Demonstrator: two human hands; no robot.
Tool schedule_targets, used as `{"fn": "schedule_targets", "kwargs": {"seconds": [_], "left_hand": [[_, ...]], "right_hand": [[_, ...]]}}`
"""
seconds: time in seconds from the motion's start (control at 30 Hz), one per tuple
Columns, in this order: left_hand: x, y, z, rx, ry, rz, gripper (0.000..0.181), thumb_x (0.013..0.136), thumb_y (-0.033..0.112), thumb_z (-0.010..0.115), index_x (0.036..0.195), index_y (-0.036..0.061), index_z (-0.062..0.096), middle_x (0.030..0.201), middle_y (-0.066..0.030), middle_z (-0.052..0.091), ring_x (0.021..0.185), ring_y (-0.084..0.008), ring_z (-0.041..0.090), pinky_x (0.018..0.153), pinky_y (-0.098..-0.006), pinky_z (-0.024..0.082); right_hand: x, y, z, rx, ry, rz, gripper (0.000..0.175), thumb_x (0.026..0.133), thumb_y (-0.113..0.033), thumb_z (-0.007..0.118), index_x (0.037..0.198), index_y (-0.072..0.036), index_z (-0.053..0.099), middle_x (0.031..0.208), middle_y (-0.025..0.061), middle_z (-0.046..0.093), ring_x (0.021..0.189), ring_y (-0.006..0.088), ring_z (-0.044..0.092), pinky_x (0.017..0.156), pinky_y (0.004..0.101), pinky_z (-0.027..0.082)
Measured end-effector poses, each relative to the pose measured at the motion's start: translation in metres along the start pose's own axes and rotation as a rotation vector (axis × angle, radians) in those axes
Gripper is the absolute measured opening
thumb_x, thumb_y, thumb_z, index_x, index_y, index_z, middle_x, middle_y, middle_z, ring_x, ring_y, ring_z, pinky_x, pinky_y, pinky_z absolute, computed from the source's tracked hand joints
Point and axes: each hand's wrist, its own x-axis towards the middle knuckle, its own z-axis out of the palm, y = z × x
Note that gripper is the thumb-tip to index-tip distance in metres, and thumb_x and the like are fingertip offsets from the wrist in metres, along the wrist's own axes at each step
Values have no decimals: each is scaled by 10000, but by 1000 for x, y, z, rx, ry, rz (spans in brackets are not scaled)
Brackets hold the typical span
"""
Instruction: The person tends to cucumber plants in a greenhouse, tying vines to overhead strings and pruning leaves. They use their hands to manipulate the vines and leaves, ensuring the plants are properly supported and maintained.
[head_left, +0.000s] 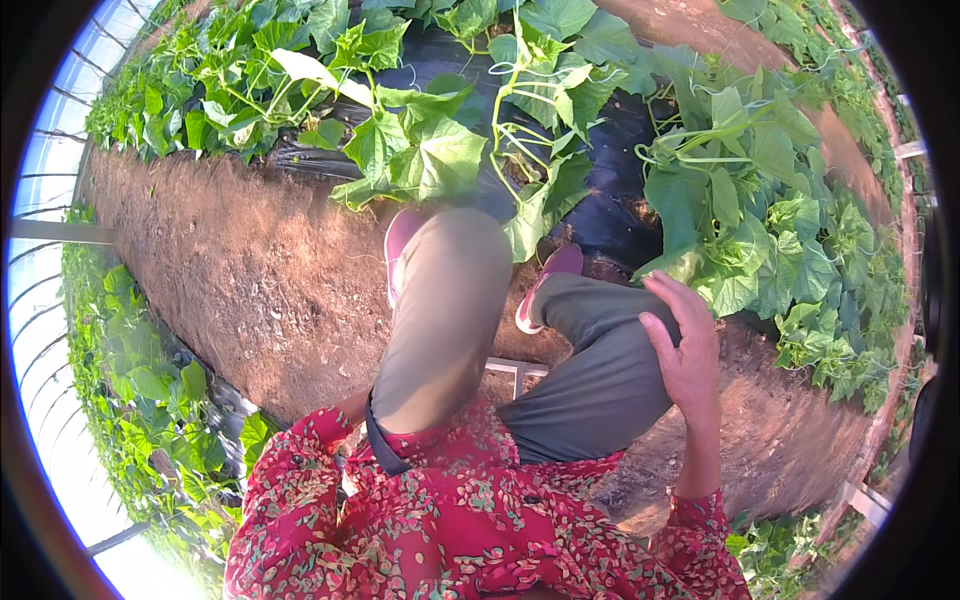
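My right hand (686, 349) is beside my right knee, thumb apart from the fingers, holding nothing that I can see. Its fingertips are near a cucumber-like vine's broad leaf (731, 289). My left hand is hidden; only a bit of forearm shows behind my raised left thigh. A vine stem (496, 124) with trimmed-looking side stalks stands in front of my knees, tied or hung with thin pale string. Large green leaves (439, 159) spread over black plastic mulch film (615, 176) just beyond my pink shoes (562, 262).
I sit low over a bare-soil path (262, 285), a white metal frame (517, 366) showing between my legs. Leafy rows (150, 390) line the left side, beside the greenhouse's curved ribs. On the right a long pale rail (892, 360) runs past more vines.
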Motion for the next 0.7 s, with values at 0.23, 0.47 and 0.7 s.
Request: {"fn": "schedule_targets", "kwargs": {"seconds": [0.23,0.47,0.7], "left_hand": [[-7,20,17,-65,-104,17,295,974,211,536,1235,85,588,1154,-157,652,872,-250,679,685,-394,562],[-39,29,33,-154,-216,-16,289,963,216,545,1213,85,603,1140,-159,659,873,-260,684,688,-401,564],[-36,50,24,-273,-326,2,283,952,222,554,1192,86,618,1126,-162,667,873,-270,689,691,-408,566]], "right_hand": [[8,-10,4,-11,-60,17,374,897,-210,667,1236,-54,645,1278,132,639,1213,334,562,1085,448,374],[79,-37,6,165,-574,39,432,901,-236,652,1290,-53,607,1301,148,620,1231,338,561,1078,442,401],[229,17,151,423,-969,134,489,1046,-256,459,1492,-73,379,1469,198,467,1364,353,451,1117,408,370]]}}
